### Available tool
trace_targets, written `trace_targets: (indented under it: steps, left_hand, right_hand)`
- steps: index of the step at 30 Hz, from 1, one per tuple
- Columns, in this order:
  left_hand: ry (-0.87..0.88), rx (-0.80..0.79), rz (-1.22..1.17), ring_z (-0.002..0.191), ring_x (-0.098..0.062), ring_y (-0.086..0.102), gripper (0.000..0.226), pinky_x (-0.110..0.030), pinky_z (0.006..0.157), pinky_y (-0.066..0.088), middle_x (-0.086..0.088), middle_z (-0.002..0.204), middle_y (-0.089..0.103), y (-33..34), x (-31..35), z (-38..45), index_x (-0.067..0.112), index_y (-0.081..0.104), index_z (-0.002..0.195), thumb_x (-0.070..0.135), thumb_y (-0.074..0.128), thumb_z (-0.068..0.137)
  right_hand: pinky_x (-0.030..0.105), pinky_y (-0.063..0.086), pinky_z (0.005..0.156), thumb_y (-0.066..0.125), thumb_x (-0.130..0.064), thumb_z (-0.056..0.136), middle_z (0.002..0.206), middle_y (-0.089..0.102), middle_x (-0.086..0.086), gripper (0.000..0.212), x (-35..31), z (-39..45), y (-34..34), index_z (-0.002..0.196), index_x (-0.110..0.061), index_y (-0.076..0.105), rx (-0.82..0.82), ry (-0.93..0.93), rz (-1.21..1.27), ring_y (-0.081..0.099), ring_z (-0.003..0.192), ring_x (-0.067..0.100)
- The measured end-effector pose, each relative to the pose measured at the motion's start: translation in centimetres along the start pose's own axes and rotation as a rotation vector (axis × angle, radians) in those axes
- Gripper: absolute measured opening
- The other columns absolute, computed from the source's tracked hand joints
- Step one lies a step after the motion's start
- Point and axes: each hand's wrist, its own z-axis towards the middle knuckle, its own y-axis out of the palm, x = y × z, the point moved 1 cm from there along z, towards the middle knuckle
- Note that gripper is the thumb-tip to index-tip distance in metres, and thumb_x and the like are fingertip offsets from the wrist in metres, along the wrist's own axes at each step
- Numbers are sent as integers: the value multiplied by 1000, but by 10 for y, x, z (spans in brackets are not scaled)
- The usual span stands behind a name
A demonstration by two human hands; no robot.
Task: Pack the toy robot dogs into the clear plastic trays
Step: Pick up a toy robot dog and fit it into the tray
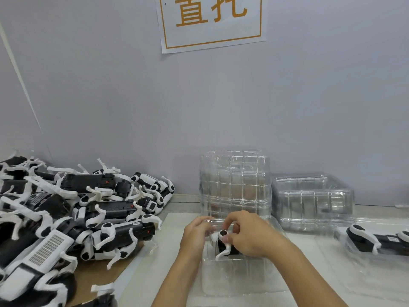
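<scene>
Seating toy robot dog (pixel 225 244) in clear tray (pixel 239 278); long axis runs L–R under right hand (pixel 247 235), its grip clamped on dog; left hand (pixel 195 234) pinches tray edge.

Glossy clear plastic trays (pixel 235 185) glint beside smooth black-and-white plastic toy robot dogs (pixel 93 209), all on a matt pale table (pixel 177 202), with a paper sign (pixel 212 21) on a matt wall (pixel 309 96).

The right hand (pixel 247 235) covers most of the toy dog (pixel 223 242), so its grip cannot be read. The left hand (pixel 195 233) is motion-blurred. The sign (pixel 212 21), dog pile (pixel 66 218) and packed tray (pixel 376 242) are cropped by picture edges.
</scene>
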Motion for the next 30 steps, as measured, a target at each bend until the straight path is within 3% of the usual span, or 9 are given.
trace_targets:
  steps: [3,7,10,16,22,25,30]
  left_hand:
    - [0,-1,-1,104,-36,68,29,-48,98,49,-13,92,76,0,0,0,17,77,78,0,55,87]
    - [-4,-6,1,105,-37,68,30,-53,101,48,-15,94,76,0,0,-2,17,77,79,0,54,88]
    - [-7,-1,7,104,-38,68,32,-52,99,49,-15,93,76,0,1,-2,18,77,76,-1,54,87]
    - [-6,8,13,108,-42,66,26,-55,102,48,-19,96,75,-1,-1,0,8,74,92,-6,53,85]
    - [4,-3,21,104,-38,67,26,-53,102,48,-20,99,75,-1,-1,0,8,74,93,-6,53,86]
    - [7,3,24,101,-34,68,26,-49,101,47,-18,97,75,-1,0,0,11,76,88,-5,56,86]
    - [-7,-6,11,101,-33,69,25,-43,95,51,-13,97,76,-4,1,1,15,77,91,-2,61,84]
  right_hand:
    - [38,44,97,68,-37,92,66,53,-13,9,2,1,1,92,-36,59,16,-11,38,47,75,8]
    - [31,45,84,69,-37,91,72,54,-13,12,4,0,1,97,-34,58,-18,-24,76,49,74,7]
    - [31,43,85,70,-37,91,71,52,-14,12,6,1,2,94,-34,59,-1,-33,79,48,75,9]
    - [25,41,74,71,-37,90,76,53,-13,14,12,5,3,94,-34,59,-14,-63,101,47,69,3]
    - [19,45,69,69,-39,91,86,61,-11,11,19,6,-3,101,-36,65,-31,-117,152,57,75,3]
    - [13,45,70,65,-35,95,96,64,-14,10,28,5,-19,105,-36,67,38,-116,159,61,85,1]
    - [12,42,62,67,-26,94,90,67,-13,13,53,1,-47,87,-36,67,269,-44,134,62,82,0]
